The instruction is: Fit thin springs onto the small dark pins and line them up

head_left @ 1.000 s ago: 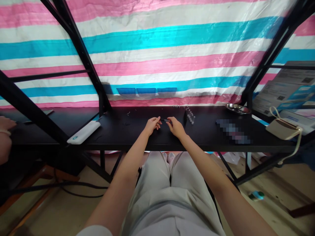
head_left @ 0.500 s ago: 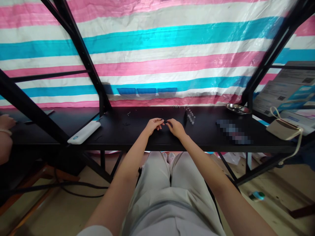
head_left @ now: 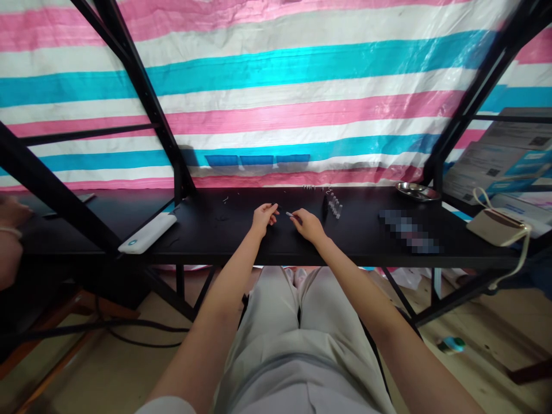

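The striped sheet [head_left: 302, 109] fills the view ahead of you, above the black table [head_left: 207, 236]. On the right sits a beige pouch [head_left: 495, 227] with a strap; on the left, a white case [head_left: 149, 233] lies slanted near the table's front edge. A shiny metal dish [head_left: 417, 192] rests toward the back right. Both your hands are over the middle of the table, apart: your left hand [head_left: 264, 219] pinches a small dark piece [head_left: 280, 207] between thumb and fingers, and your right hand [head_left: 308, 224] pinches a small pale piece [head_left: 288, 214], its end pointing toward the left hand. Just beyond your right hand stands a row of clear tubes [head_left: 335, 205]. Tiny white bits [head_left: 225, 200] lie farther back on the left.
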Tool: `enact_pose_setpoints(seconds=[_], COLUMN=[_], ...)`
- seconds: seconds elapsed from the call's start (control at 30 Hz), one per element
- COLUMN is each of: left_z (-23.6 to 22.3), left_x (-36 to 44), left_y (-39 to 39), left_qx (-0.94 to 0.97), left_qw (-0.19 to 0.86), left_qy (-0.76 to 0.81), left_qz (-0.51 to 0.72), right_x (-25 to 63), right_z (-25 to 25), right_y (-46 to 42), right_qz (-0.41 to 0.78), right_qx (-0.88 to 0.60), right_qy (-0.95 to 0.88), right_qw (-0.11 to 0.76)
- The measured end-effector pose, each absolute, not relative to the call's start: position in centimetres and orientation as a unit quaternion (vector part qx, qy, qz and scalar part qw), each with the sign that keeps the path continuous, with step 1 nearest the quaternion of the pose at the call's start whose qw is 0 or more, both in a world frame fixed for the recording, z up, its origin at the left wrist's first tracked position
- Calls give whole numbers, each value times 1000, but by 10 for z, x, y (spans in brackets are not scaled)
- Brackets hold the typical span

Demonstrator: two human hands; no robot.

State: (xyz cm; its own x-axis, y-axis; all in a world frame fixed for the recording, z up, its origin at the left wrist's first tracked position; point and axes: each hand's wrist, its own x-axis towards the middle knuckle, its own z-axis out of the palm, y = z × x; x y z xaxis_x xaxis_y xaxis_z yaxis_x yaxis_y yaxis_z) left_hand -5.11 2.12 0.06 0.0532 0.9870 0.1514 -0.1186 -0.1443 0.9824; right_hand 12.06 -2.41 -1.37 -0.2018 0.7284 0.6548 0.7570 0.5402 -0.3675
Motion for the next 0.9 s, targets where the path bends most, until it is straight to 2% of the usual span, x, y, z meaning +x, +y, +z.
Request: enact_pose_setpoints(seconds=[0.13,0.23,0.3,0.37,0.43,0.6,0.77,0.9], left_z=[-2,-1,4,8,11,2,-9,-12], left_x=[-48,-39,-29,-16,2,49,76,81], left_y=[22,19,13,6,1,-1,-1,1], left_qx=[564,654,726,782,803,784,735,736], left_qw=[428,362,323,296,278,267,270,254], left_qy=[441,434,419,398,388,416,476,490], left_qz=[551,503,440,378,357,376,400,393], right_x=[122,139,161,189,217,250,245,240], right_z=[-5,6,14,21,26,29,15,-3], right_y=[-31,-37,-40,-43,-46,-49,-46,-43], right_qz=[-24,18,71,146,183,119,52,43], right_qx=[-453,-485,-544,-598,-633,-722,-747,-760], right_qy=[-763,-735,-707,-688,-667,-592,-563,-563], right_qw=[460,474,447,384,348,337,349,321])
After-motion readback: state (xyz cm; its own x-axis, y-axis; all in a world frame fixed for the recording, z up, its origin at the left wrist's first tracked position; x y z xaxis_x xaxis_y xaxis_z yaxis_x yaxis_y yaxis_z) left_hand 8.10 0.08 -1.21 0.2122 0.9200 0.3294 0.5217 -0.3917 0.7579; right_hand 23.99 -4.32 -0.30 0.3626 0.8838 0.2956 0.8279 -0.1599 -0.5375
